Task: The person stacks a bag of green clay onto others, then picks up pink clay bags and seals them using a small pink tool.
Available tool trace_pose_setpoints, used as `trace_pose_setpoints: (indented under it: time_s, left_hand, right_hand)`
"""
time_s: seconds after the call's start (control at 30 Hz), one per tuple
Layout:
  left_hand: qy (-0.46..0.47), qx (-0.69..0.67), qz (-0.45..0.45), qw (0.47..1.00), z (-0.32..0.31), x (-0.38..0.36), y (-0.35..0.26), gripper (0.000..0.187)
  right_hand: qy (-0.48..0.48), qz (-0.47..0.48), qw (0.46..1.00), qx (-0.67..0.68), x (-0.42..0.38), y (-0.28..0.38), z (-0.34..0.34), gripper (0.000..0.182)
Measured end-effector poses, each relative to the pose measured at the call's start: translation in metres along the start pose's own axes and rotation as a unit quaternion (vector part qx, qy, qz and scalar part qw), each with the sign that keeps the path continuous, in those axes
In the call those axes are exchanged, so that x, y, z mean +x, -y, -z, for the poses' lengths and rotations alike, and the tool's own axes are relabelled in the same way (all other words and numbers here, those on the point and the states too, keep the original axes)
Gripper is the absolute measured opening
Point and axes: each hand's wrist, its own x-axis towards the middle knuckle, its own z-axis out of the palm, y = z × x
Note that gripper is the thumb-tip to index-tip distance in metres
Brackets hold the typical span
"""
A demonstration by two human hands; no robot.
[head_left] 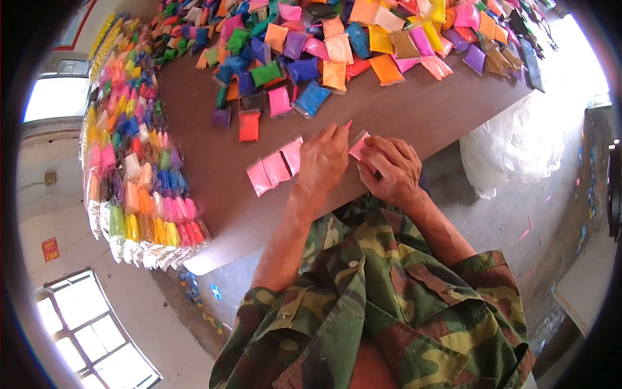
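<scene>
My right hand (392, 170) grips a small pink packet (358, 145) near the table's front edge, its fingers bent over the lower part. To its left, my left hand (324, 159) is closed, and a thin pink sliver (349, 124) pokes out from its fingertips. Beside my left hand a short row of pink packets (275, 169) lies flat on the brown table (194, 136); the right end of the row is close against that hand. The palms and what lies under the curled fingers are hidden.
A large heap of colourful packets (317, 48) covers the far side of the table. Clear bags of bundled coloured packets (133, 168) stack along the left edge. A white plastic bag (518, 146) hangs at the right edge. Thin pink scraps (523, 235) lie on the floor.
</scene>
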Motion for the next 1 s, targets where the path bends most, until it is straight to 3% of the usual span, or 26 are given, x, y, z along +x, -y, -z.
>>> trace_pose_setpoints:
  time_s: [0.27,0.57,0.77,1.0]
  left_hand:
    - [0.012,-0.053,0.03,0.998,0.016,-0.012,-0.023,0.006]
    - [0.026,0.004,-0.044,0.999,0.001,0.0,-0.012,0.009]
    - [0.004,0.008,-0.007,1.0,0.009,-0.003,-0.008,0.009]
    - [0.027,0.002,-0.031,0.999,0.002,-0.014,-0.007,0.009]
  right_hand:
    - [-0.005,0.0,1.0,0.005,0.001,0.0,-0.001,0.03]
    - [-0.01,0.0,1.0,0.01,0.0,0.0,-0.003,0.033]
    - [-0.013,-0.006,1.0,0.01,-0.002,-0.001,-0.002,0.034]
    - [-0.013,-0.007,1.0,0.009,0.002,-0.001,-0.002,0.035]
